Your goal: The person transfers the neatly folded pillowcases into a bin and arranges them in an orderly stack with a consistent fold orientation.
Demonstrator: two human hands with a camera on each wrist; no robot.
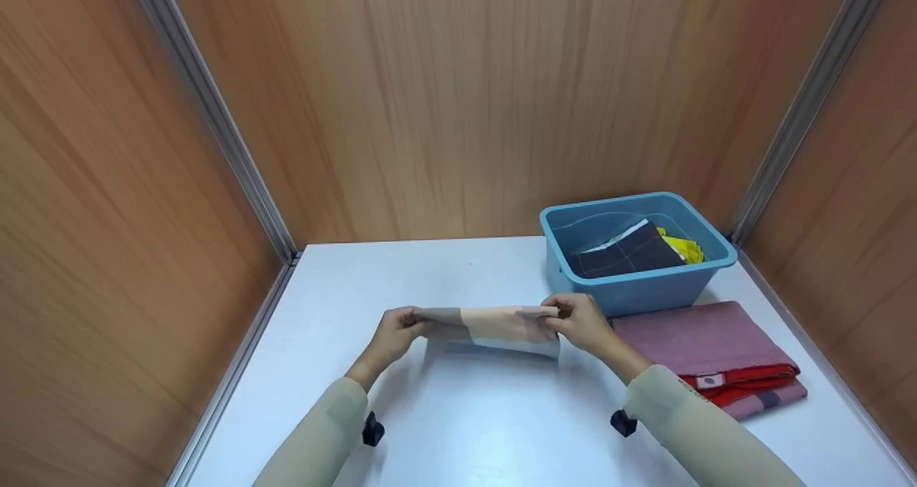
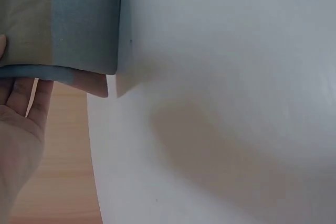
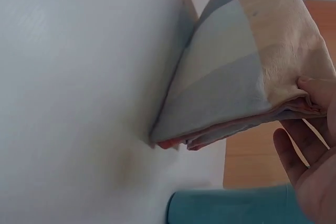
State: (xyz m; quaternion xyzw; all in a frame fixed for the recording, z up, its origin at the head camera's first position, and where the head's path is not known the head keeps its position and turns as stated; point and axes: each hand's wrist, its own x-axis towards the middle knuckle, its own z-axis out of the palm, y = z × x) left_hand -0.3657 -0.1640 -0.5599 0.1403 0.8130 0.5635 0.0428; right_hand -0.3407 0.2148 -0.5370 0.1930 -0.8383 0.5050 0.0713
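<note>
A folded cloth (image 1: 501,324) in grey, cream and beige blocks is held up by both hands above the white table. My left hand (image 1: 394,333) pinches its left end, and my right hand (image 1: 582,322) pinches the right end. Its lower edge hangs close to the tabletop. In the right wrist view the cloth (image 3: 226,61) shows several stacked layers, with the thumb of the right hand (image 3: 317,145) on top and fingers beneath. The left wrist view shows the cloth (image 2: 79,24) above part of the left hand (image 2: 21,135).
At the back right stands a blue plastic basket (image 1: 645,284) holding a dark cloth (image 1: 630,252) and a yellow cloth (image 1: 684,247). In front of it lies a folded pink and red cloth (image 1: 706,344). Wooden panels (image 1: 466,100) enclose the white table (image 1: 322,293).
</note>
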